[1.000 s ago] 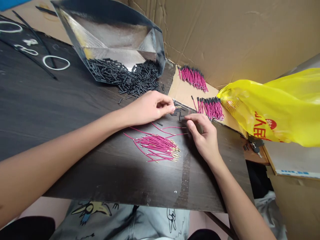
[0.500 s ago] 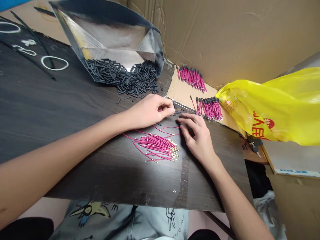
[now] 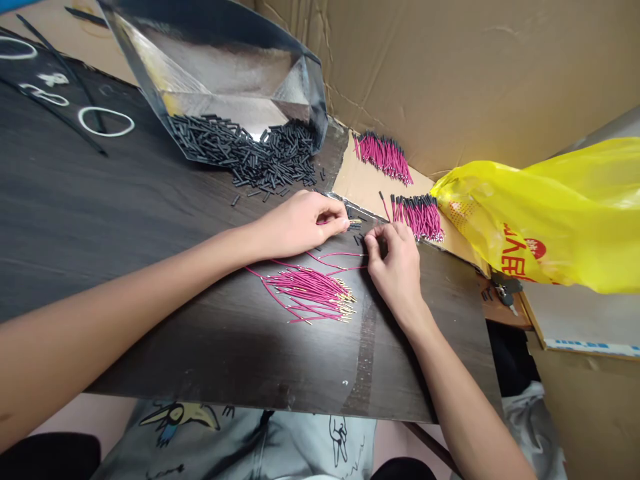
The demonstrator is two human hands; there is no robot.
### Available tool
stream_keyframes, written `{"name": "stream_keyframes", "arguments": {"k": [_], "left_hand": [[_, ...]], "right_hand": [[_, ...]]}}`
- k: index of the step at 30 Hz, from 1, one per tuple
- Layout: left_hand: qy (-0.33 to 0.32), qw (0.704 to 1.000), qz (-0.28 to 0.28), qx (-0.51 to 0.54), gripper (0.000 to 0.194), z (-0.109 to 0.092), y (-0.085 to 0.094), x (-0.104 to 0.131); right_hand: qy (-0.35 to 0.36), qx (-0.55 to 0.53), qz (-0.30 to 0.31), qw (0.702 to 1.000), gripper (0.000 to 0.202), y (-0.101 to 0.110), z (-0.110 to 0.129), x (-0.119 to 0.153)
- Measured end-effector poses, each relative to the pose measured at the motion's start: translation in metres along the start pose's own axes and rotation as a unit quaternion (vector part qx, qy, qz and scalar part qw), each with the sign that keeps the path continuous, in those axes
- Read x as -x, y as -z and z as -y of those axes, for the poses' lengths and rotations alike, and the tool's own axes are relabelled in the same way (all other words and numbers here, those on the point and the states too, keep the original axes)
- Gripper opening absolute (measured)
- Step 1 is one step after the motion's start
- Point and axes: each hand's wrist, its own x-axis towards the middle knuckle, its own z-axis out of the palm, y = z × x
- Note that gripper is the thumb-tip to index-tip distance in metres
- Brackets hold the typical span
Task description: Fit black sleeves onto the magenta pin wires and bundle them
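My left hand point(image 3: 313, 220) is closed in a pinch on pink wires, whose gold-coloured pin ends stick out past the fingertips. My right hand point(image 3: 393, 250) is also closed, thumb against index finger, just to the right of a few short black tubes point(image 3: 357, 239) on the table. Whatever lies between those fingertips is too small to make out. Below my left hand rests a loose pile of pink wires point(image 3: 307, 290), gold pins facing right. A few single wires lie just above that pile.
An open foil-lined bag point(image 3: 240, 73) spills many short black tubes point(image 3: 250, 150) at the back. Bundles of black-capped pink wires point(image 3: 383, 157) lie on cardboard point(image 3: 350, 177). A yellow plastic bag point(image 3: 550, 213) is on the right, white rubber bands point(image 3: 106, 122) at far left.
My right hand's fingers have drawn together from a spread pose into a pinch, beside the small black tubes. My left hand stays in place with the wires.
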Motion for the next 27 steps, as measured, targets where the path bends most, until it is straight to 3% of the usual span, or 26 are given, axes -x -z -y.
{"name": "stream_keyframes", "arguments": {"k": [14, 27], "left_hand": [[0.002, 1.0, -0.006, -0.006, 0.026, 0.0, -0.004, -0.001], [0.004, 1.0, 0.006, -0.013, 0.027, 0.001, -0.006, -0.001]], "right_hand": [[0.009, 0.022, 0.02, 1.0, 0.014, 0.0, 0.014, 0.002], [0.082, 0.115, 0.078, 0.987, 0.015, -0.008, 0.017, -0.002]]}}
